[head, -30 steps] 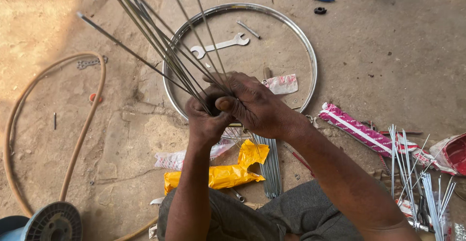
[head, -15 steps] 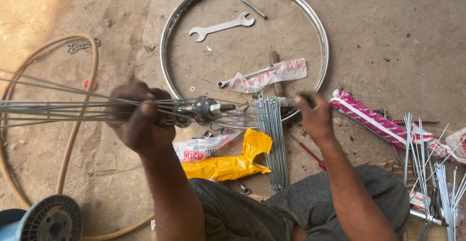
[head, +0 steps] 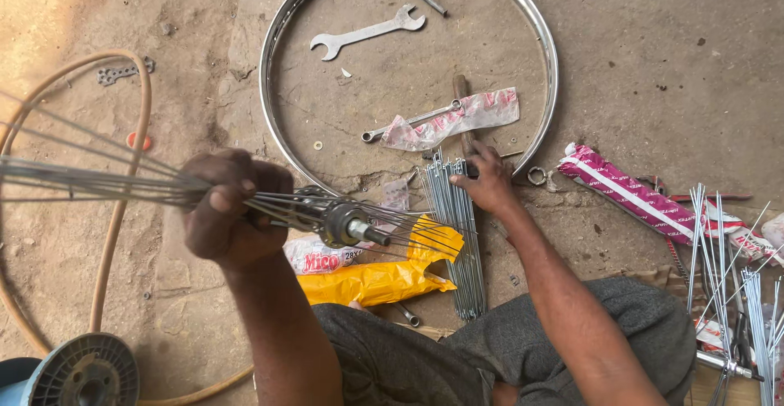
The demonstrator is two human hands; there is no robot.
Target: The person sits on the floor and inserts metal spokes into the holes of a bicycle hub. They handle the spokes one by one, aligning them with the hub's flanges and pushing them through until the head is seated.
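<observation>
My left hand (head: 224, 214) is closed round a fan of spokes (head: 90, 179) laced into the hub (head: 339, 220); hub sits just right of my fist, axle pointing right, spokes running off left. My right hand (head: 487, 179) rests fingers-down on the top end of the loose spoke bundle (head: 457, 234); grip not clear. Bundle lies on the floor, long axis toward me, touching the rim (head: 545, 42) at its near edge. Right hand is nearer it.

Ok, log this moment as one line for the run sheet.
left hand: grips spoke bundle with hub | right hand: on loose spokes on the ground | wheel rim: flat, spanner inside
</observation>
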